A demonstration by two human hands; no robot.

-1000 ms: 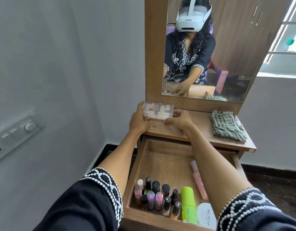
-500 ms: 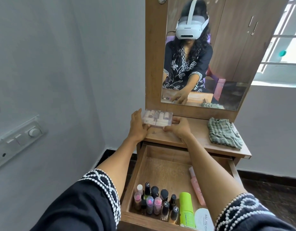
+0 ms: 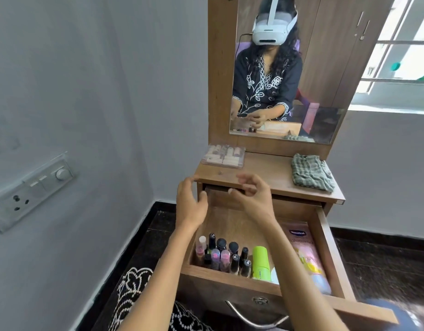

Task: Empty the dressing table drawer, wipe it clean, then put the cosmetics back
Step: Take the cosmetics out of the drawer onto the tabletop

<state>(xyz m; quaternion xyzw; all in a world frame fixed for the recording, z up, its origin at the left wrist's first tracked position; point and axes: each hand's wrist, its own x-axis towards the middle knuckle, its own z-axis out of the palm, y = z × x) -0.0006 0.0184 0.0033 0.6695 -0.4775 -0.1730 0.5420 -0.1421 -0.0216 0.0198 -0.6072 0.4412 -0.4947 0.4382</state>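
Two hands are hovering over the open drawer point(image 3: 325, 237) with nothing in them: the left hand point(image 3: 190, 204) and the right hand point(image 3: 252, 195) are both showing loosely curled fingers. The clear case point(image 3: 223, 156) is resting on the table point(image 3: 266, 173), near the folded cloth point(image 3: 311, 173). The nail polish bottles point(image 3: 221, 256) (small glass, probably fragile and slippery) are standing in the drawer's front; gripping by the caps seems safest.
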